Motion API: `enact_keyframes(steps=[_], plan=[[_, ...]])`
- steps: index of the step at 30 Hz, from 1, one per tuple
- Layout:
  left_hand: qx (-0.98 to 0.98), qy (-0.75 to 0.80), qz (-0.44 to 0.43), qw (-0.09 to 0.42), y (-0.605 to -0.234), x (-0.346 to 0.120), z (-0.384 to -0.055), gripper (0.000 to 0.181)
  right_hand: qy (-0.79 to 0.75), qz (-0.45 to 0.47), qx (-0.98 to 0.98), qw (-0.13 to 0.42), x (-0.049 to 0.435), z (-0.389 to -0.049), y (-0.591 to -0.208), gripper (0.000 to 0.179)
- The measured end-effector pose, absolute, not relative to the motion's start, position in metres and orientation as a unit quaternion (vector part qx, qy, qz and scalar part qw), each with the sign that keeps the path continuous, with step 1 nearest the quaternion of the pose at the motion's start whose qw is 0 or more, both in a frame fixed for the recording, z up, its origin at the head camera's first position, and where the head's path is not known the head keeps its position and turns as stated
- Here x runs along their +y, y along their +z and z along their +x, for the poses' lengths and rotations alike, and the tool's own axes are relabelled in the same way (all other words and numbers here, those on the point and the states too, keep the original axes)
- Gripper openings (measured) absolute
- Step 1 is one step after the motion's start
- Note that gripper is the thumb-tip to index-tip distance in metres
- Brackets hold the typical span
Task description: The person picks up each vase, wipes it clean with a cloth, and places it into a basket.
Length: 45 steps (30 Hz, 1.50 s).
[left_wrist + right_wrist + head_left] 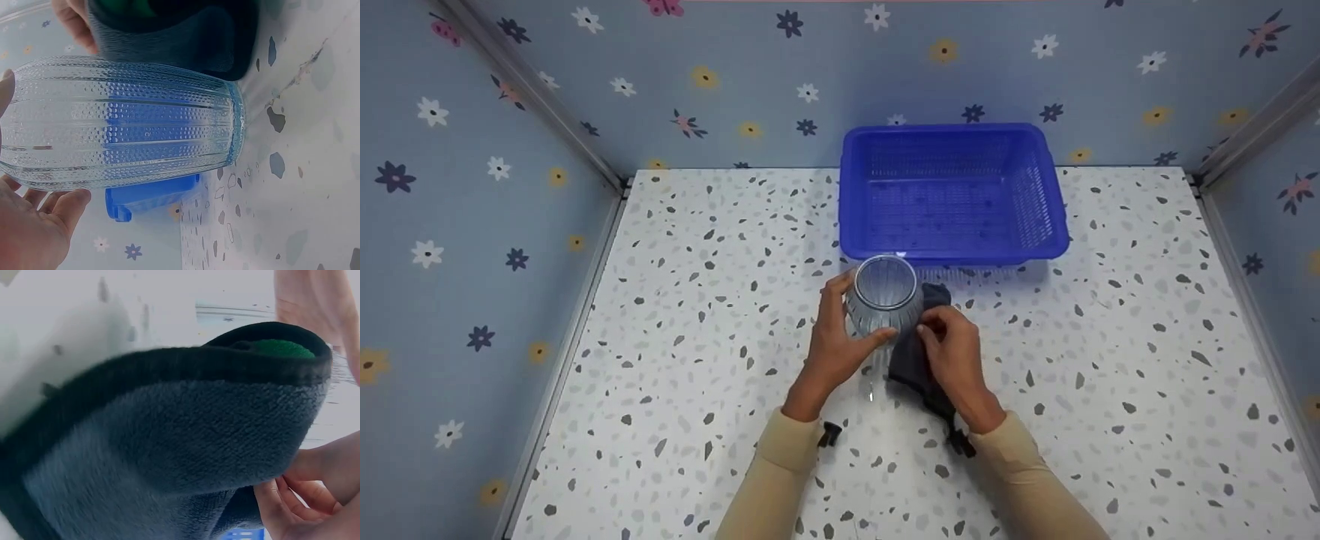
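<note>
A clear ribbed glass vase [877, 318] stands upright on the table just in front of the basket. My left hand [834, 341] grips its upper part, thumb on the near side and fingers round the left. The left wrist view shows the dotted texture and ribs of the vase [146, 124], its base down at the tabletop. On the right side of the vase, my right hand [958, 356] pinches a dark grey cloth [910, 361]. Close up in the right wrist view, the cloth [185, 433] has a black border and a green inner face, and it hangs folded.
A blue plastic basket [952, 256] with slotted walls stands at the back, against the flower-patterned wall [765, 75]. Similar panels rise at left and right. The speckled white tabletop [697, 300] extends to both sides of the hands.
</note>
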State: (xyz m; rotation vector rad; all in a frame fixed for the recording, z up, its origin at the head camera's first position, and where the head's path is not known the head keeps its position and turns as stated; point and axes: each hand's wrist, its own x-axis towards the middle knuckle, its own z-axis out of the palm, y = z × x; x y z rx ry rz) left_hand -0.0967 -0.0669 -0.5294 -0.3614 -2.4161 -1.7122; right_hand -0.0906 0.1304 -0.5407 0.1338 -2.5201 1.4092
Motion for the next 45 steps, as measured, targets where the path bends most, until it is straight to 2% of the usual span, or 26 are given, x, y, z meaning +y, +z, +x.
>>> enact_keyframes(steps=[6, 13, 30, 39, 45], plan=[[-0.805, -0.574, -0.123, 0.081, -0.53, -0.067, -0.097, 0.09, 0.471, 0.036, -0.875, 0.104, 0.128, -0.095, -0.555, 0.009], [-0.801, -0.575, -0.136, 0.098, -0.531, -0.067, -0.098, 0.09, 0.473, 0.03, -0.873, 0.113, 0.127, -0.094, -0.556, 0.008], [-0.81, -0.56, -0.138, 0.102, -0.531, -0.067, -0.098, 0.091, 0.485, 0.071, -0.847, 0.208, 0.126, -0.083, -0.5, 0.009], [-0.807, -0.562, -0.145, 0.11, -0.532, -0.066, -0.099, 0.092, 0.461, 0.079, -0.852, 0.235, 0.121, -0.085, -0.481, 0.009], [-0.803, -0.568, -0.142, 0.106, -0.531, -0.066, -0.099, 0.094, 0.459, 0.081, -0.855, 0.228, 0.123, -0.087, -0.477, 0.01]])
